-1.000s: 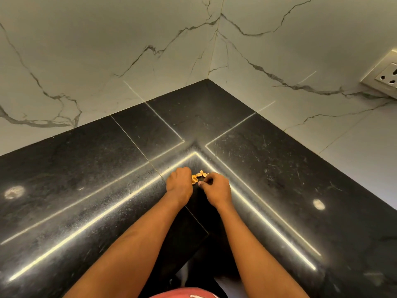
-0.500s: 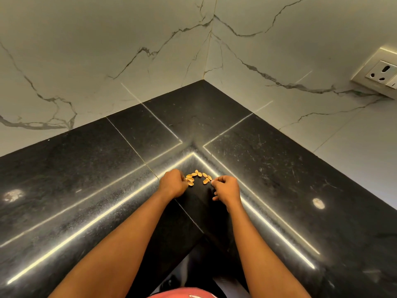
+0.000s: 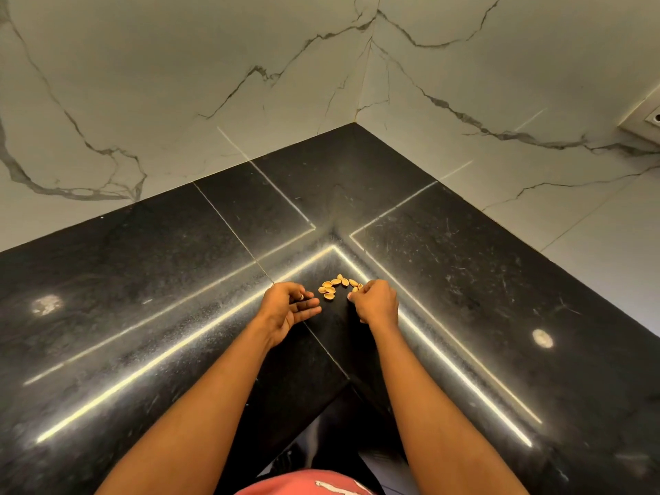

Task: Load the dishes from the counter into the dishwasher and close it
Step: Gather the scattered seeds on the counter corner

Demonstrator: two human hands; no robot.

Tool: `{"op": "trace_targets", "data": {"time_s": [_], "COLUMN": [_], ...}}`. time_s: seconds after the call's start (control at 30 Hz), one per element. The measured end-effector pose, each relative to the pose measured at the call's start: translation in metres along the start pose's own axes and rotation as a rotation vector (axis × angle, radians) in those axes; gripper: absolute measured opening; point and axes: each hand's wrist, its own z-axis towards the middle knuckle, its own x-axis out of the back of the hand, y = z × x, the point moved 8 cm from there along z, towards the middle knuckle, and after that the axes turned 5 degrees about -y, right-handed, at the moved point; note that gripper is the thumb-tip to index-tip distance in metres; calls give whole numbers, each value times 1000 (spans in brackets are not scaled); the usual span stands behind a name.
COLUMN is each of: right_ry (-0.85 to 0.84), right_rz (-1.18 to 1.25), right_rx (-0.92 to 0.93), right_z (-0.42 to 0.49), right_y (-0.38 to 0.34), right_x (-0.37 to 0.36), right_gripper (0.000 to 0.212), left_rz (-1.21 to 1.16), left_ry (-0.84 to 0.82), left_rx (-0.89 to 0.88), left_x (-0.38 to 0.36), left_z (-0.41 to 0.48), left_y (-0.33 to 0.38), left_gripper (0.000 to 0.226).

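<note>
Black polished stone forms the bench [image 3: 464,280], an L-shaped corner run that meets white marble-look wall panels [image 3: 178,83] with grey veining on both sides. Bright strip-light reflections run along the bench parallel to each wall and meet in an angle just beyond the hands. The surface shows fine scratches and two pale round glare spots, one far left and one far right.

Shells [image 3: 334,285], tan and resembling pistachio halves, lie in a small curved cluster on the bench, near the inner corner of the reflected strips and directly between the two hands.

Left grip [image 3: 289,305]: palm turned inward and partly up, fingers relaxed and mostly straight, pointing toward the cluster and just short of it. A small pale spot shows at the thumb tip; whether it is a nail or a shell cannot be told. The hand is otherwise slack and wide.

Right grip [image 3: 376,303]: back of hand to the camera, fingers curled in narrow, the tips closed on the nearest of the shells at the right end of the cluster.

Both forearms reach in from the bottom edge. A red garment [image 3: 303,484] shows at bottom centre. A wall socket plate [image 3: 643,119] sits at the right edge
</note>
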Motion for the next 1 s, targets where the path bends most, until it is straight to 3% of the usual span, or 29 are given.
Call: {"op": "trace_targets", "data": {"time_s": [0.23,0.4,0.53,0.63,0.87,1.0], "right_ry": [-224,-258,-253,-237,-1,-36], "right_rz": [562,623,648,679,280,35], "right_rx": [-92,-88,-85,-74,55,98], "right_z": [-8,-12,-12,-11,2,6], "right_y": [10,11,17,23,11,-1], "right_x": [1,3,3,5,19,18], "right_gripper": [9,15,10,18,24,33], "left_rz": [164,1037,1268,1338,1395,1213], "left_ry": [-22,97,171,171,144,53], "left_rx": [26,-319,-433,-449,-441,-405], "left_x": [-16,-29,-35,-37,-38,-30], "left_z": [10,21,16,19,23,24], "left_y": [-5,10,9,8,6,10], "left_gripper": [20,13,18,22,16,18]}}
